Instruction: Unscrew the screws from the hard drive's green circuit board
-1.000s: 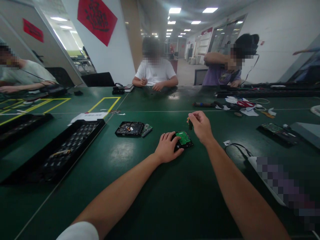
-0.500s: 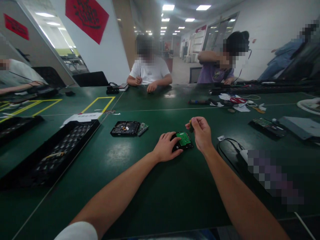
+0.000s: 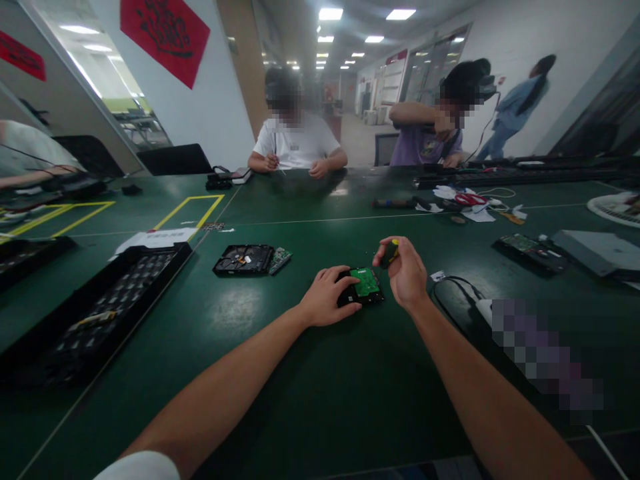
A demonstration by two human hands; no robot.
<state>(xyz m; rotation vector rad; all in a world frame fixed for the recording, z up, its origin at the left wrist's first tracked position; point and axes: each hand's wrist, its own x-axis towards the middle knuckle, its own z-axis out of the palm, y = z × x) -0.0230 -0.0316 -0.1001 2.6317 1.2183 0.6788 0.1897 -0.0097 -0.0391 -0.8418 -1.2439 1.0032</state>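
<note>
A black hard drive [image 3: 367,283] with a green circuit board on top lies on the dark green table in front of me. My left hand [image 3: 326,297] grips it from the left, thumb at the near edge and fingers across its top. Just right of the drive, my right hand [image 3: 407,275] is closed around a screwdriver [image 3: 392,251] with a yellow and black handle. Its tip cannot be made out. To the left lies another opened hard drive [image 3: 245,259], with a loose green circuit board [image 3: 280,261] beside it.
A long black tray [image 3: 145,293] stands on the left. On the right are a power strip [image 3: 484,308] with a black cable, another drive [image 3: 530,252] and a grey metal case [image 3: 595,252]. Scraps and wires [image 3: 473,200] lie farther back. Two people [image 3: 295,143] sit across the table.
My right hand has tilted, showing more of the screwdriver's yellow handle end. My left hand stays on the hard drive. The view has shifted slightly, and a person at the back right has moved.
</note>
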